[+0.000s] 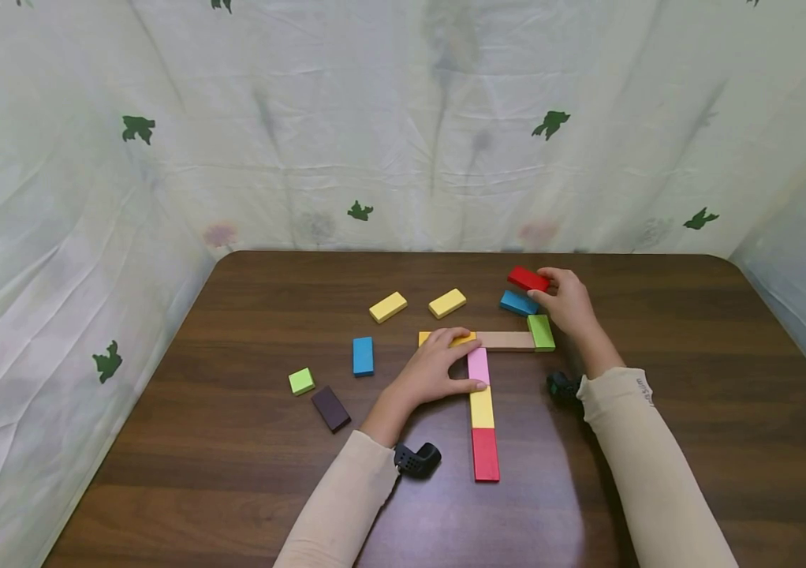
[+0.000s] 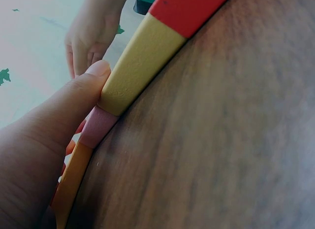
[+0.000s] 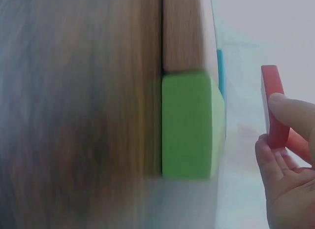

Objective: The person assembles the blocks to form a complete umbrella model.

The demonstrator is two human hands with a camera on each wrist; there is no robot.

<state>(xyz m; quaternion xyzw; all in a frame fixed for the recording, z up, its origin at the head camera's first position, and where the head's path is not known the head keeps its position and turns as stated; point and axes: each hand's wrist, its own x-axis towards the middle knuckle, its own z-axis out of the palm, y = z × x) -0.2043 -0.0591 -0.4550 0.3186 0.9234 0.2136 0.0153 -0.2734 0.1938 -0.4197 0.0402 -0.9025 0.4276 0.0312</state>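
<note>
My right hand point(image 1: 569, 304) pinches a red block point(image 1: 528, 278) at its right end, between thumb and fingers. In the right wrist view the red block point(image 3: 274, 106) is held up off the table. A blue block point(image 1: 519, 303) is just in front of it. My left hand point(image 1: 431, 369) rests at a T-like layout, fingers over an orange block point(image 1: 465, 339) and thumb beside the seam of a pink block point(image 1: 478, 366) and a yellow block point(image 1: 482, 409). A red block point(image 1: 485, 455) ends that column. The top row continues with a plain wooden block point(image 1: 505, 341) and a green block point(image 1: 541, 333).
Two yellow blocks, one left point(image 1: 388, 307) and one right point(image 1: 447, 303), lie behind the layout. To the left are a blue block point(image 1: 363, 356), a small green block point(image 1: 301, 381) and a dark block point(image 1: 331, 409). A patterned curtain point(image 1: 389, 126) hangs behind the brown table point(image 1: 183, 457).
</note>
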